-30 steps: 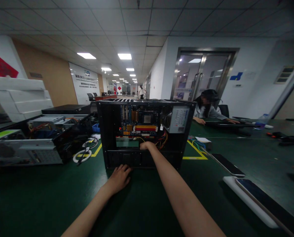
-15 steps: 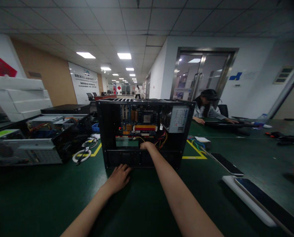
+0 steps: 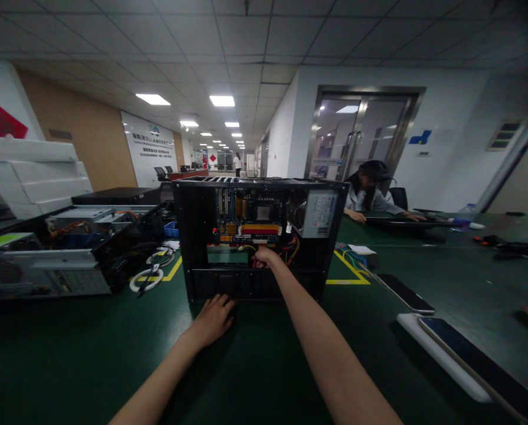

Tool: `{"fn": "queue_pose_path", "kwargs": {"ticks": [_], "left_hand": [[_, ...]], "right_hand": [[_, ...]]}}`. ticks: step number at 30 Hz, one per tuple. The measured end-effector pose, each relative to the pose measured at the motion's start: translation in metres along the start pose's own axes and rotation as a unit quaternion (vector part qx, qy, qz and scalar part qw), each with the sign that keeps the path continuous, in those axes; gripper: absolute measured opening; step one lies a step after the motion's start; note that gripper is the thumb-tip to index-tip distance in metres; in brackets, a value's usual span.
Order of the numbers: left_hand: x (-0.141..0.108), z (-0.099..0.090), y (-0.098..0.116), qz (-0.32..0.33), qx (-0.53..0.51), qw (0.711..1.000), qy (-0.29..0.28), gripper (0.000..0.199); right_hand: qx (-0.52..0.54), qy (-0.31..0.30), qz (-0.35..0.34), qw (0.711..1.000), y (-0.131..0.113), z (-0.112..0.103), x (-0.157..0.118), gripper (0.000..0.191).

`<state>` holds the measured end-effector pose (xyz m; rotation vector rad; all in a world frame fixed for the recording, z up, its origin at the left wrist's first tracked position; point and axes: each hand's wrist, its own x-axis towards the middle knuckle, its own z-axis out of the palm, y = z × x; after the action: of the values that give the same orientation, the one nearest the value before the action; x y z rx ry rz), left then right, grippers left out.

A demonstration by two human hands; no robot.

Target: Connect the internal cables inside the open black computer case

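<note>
Green tabletop (image 3: 91, 360), lower frame: my left hand (image 3: 212, 319), spread, likely steadies central computer case (image 3: 220, 287); right hand (image 3: 264, 257) inside, grip indiscernible.

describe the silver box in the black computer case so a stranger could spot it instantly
Start at the open black computer case on the green table, where the right hand reaches in. Look to the upper right corner inside it. The silver box there has a printed label and a round fan, unlike the flat, dark circuit board to its left.
</note>
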<state>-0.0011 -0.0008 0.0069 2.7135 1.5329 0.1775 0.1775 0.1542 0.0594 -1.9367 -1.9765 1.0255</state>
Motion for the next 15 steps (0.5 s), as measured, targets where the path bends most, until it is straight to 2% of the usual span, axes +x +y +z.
{"fn": "queue_pose_path", "kwargs": {"ticks": [3,6,12,15], "left_hand": [[0.001,0.001,-0.001,0.0,0.001,1.0,-0.001,0.036],[0.001,0.004,-0.002,0.004,0.003,1.0,0.002,0.036],[0.001,0.005,-0.003,0.008,-0.004,1.0,0.012,0.035],[0.0,0.005,-0.003,0.005,-0.007,1.0,0.009,0.035]], "right_hand": [[0.117,0.004,0.02,0.993,0.003,-0.003,-0.004,0.019],[0.242,-0.001,0.029,0.97,0.005,-0.006,-0.006,0.014],[0.482,0.026,0.081,0.872,0.01,-0.01,-0.001,0.009],[0.562,0.011,0.114,0.819,0.013,-0.014,-0.001,0.011]]}}
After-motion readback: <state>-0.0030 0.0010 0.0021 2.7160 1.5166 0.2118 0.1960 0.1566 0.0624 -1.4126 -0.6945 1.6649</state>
